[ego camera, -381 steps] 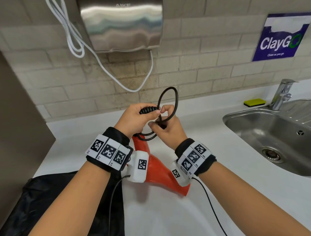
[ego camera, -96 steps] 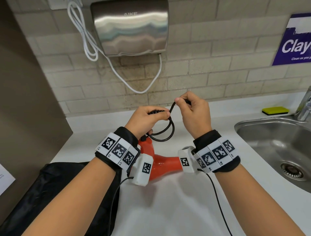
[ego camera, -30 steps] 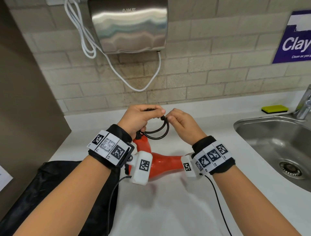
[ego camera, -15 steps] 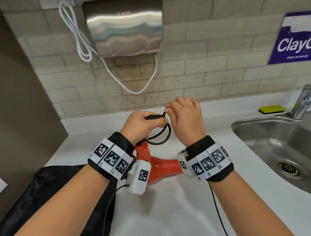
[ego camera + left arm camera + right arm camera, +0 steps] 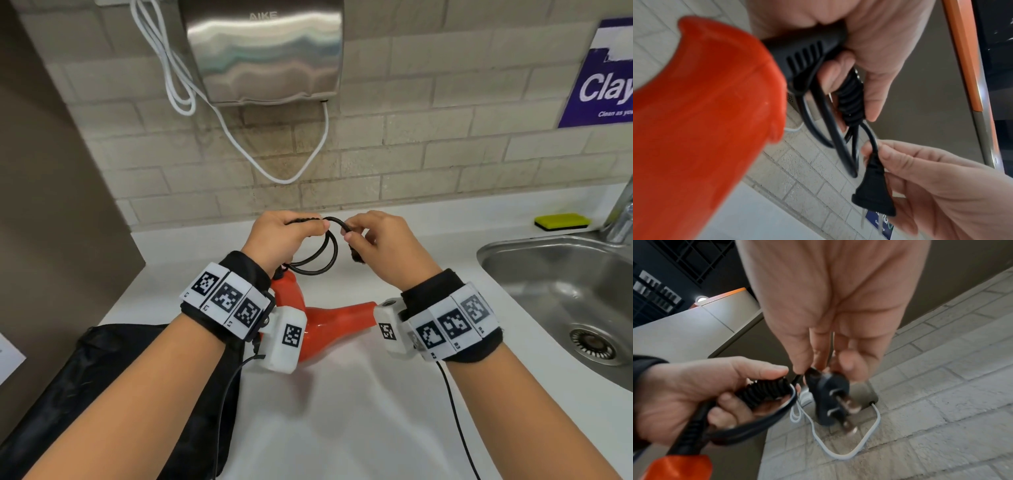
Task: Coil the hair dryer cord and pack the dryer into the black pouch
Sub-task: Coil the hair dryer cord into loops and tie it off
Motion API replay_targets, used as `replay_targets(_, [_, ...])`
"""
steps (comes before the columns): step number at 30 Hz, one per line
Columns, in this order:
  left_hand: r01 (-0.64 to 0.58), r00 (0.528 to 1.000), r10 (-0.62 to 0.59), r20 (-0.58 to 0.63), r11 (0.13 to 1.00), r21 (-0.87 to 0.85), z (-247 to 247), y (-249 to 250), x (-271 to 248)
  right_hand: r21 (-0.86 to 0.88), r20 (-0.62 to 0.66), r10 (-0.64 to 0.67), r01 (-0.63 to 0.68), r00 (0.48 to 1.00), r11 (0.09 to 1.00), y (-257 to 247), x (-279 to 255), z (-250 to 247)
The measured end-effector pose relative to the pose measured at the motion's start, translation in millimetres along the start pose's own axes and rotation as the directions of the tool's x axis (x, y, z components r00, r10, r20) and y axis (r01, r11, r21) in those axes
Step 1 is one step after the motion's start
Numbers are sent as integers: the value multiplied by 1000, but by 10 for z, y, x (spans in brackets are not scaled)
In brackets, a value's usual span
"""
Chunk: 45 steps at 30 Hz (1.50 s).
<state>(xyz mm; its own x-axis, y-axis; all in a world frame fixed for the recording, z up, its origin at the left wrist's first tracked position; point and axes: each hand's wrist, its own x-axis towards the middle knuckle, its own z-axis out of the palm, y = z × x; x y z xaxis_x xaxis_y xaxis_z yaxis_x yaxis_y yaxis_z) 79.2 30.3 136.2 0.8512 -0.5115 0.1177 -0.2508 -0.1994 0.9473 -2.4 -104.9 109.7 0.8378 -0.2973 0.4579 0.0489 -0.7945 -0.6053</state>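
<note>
A soft black fabric pouch [image 5: 113, 383] lies crumpled at the near left edge of a smooth white table [image 5: 342, 411], at about 8 o'clock from the hands. Just beyond it, a glossy orange-red plastic hair dryer [image 5: 329, 318] rests on the table, its funnel-shaped body partly hidden by the white wrist cameras. Its handle rises toward the left hand [image 5: 274, 240].

The left hand's grip is closed around a tight bundle of the black rubbery cord [image 5: 322, 253]; two round loops hang from that fist. Seen from the left wrist, the ribbed strain relief leaves the dryer's handle and passes into the palm.

At 3 o'clock from it, almost touching, the right hand [image 5: 380, 246] pinches the free end of the cord just behind the black two-pin plug [image 5: 828, 395], metal prongs pointing away from the fingers.

Farther off, at 2 o'clock, a stainless steel sink [image 5: 561, 294] sits in the table, with a yellow sponge [image 5: 561, 221] behind it. On the beige brick wall hangs a brushed-metal hand dryer [image 5: 267, 51] with a looping white cable.
</note>
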Motion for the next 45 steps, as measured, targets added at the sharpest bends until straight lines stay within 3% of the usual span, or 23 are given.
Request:
replay_targets(5, [-10,1000,10,17,1000,-7,1,17,4,253,169,108,-150,980,956,-24,-21,-36])
replay_targets(10, [-25,1000,26,17,999,-40,30,15,-12,531,267,90,-224,959,817,-78,-30,-51])
replay_targets(16, [7,999,-4,45,997,-72,44,39,-44,706,97,128,-159,987,690,-89,-28,163])
replay_targets(22, [-1,999,6,52,995,-96,31,21,-48,642,-200,174,-5,964,767,-120,-25,388])
replay_targets(28, [-4,997,12,76,995,-102,16,4,-36,615,-281,172,39,944,788,-131,-42,483])
replay_targets(32, [2,992,12,127,994,-112,-5,1,-54,582,-247,161,13,955,813,-99,-30,505])
replay_targets(35, [-9,990,22,141,996,-87,13,15,-84,506,-231,83,47,969,861,-26,27,507])
replay_targets(41, [-43,996,44,76,999,-21,98,19,-88,434,-66,10,20,998,901,-48,86,518])
replay_targets(45, [-65,992,63,107,998,8,76,8,-55,407,7,-12,8,1000,913,-21,32,495])
